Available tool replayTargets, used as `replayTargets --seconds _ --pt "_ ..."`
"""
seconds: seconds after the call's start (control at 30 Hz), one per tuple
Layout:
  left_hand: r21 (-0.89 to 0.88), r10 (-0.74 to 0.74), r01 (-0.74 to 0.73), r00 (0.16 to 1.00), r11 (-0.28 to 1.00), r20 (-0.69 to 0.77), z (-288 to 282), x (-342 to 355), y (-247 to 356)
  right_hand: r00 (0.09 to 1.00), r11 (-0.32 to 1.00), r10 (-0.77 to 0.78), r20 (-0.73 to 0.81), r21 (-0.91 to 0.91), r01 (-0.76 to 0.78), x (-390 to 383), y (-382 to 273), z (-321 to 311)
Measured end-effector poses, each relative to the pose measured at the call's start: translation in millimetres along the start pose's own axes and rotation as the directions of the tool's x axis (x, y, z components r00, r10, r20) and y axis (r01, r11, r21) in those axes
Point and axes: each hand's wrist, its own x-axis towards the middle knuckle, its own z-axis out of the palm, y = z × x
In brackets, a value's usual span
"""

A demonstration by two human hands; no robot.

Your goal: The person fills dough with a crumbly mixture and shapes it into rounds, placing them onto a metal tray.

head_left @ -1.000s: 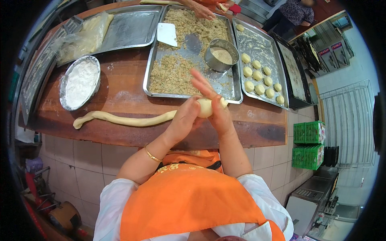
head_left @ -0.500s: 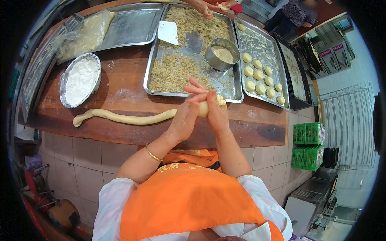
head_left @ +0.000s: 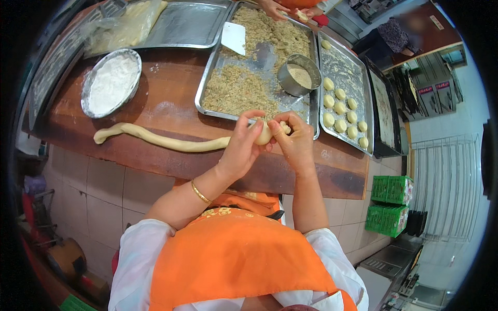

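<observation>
Above the table's near edge, both hands meet around a pale dough ball (head_left: 264,135). My left hand (head_left: 241,145) cups it from the left with curled fingers. From the other side my right hand (head_left: 295,142) pinches at it with thumb and bent fingers, and a small knobbly bit of dough shows by that thumb. A long dough rope (head_left: 171,143) lies on the wooden table, its right end close under my left hand. Just beyond my fingers is a metal tray (head_left: 211,113) of crumbly filling (head_left: 236,88), holding a white scraper (head_left: 233,37) and a round metal container (head_left: 291,83) with grainy powder.
A bowl of white flour (head_left: 111,85) stands on the left. Several dough balls (head_left: 340,108) sit on a right-hand tray (head_left: 345,59). Another person's hands (head_left: 277,9) work at the far edge. Farther left are a metal tray (head_left: 189,23) and plastic-covered dough (head_left: 127,26).
My palms have come apart from pressing together; the fingers now curl around the dough ball, the right hand pinching it. The view has shifted slightly.
</observation>
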Motion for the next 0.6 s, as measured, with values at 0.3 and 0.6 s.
replayTargets --seconds 0.3,0.6 --pt "-0.307 -0.299 0.256 0.949 0.917 -0.101 -17.4 3.8 7.9 0.966 0.997 -0.039 0.255 -0.06 0.056 15.3 13.3 -19.1" --pt "-0.011 -0.146 0.149 0.98 0.989 0.138 -26.4 2.7 2.1 0.938 0.999 -0.039 0.345 -0.021 0.049 14.0 -3.0 -22.5"
